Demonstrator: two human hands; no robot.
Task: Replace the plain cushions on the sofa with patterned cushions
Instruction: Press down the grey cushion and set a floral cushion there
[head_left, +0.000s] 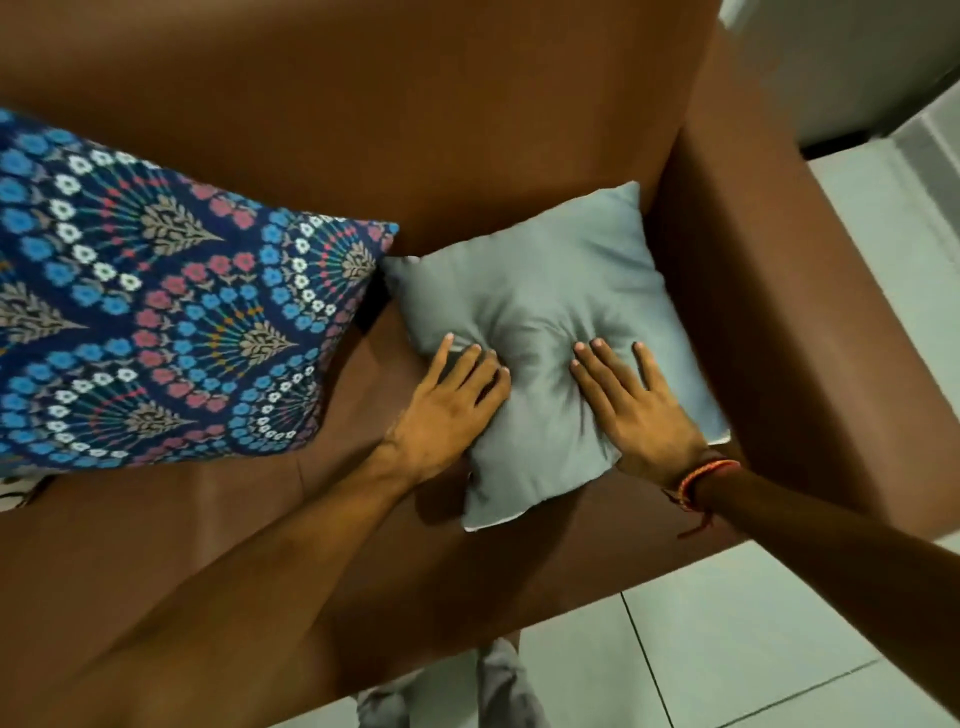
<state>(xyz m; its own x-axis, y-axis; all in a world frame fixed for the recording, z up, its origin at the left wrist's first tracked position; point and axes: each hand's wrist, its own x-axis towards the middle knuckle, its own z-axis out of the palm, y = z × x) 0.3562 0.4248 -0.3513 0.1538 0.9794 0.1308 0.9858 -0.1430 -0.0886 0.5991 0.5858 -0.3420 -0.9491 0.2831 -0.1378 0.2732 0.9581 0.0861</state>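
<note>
Item one, sofa (363, 130): brown, smooth-covered, filling most of my view; backrest at the far side, armrest at the right, seat running to the left edge.

Item two, patterned cushion (156, 322): dark blue with rows of blue, white and pink flowers and grey leaf motifs. It stands on the seat at the left, leaning toward the backrest, its right corner just beside the far-left corner of the plain one.

Item three, plain cushion (550, 291): grey, lying flat on the seat in the right corner, against the armrest and close under the backrest, its near corner reaching toward the seat's front edge. The middle is dented and creased between my two hands.

Item four, left hand (447, 410): palm down on the near-left part of the grey cushion, fingers spread flat and pressing, gripping nothing.

Item five, right hand (639, 405): palm down on the near-right part, fingers fanned wide, also pressing without a grasp.

Item six, thread bracelet (696, 480): red-orange, on my right wrist.
</note>
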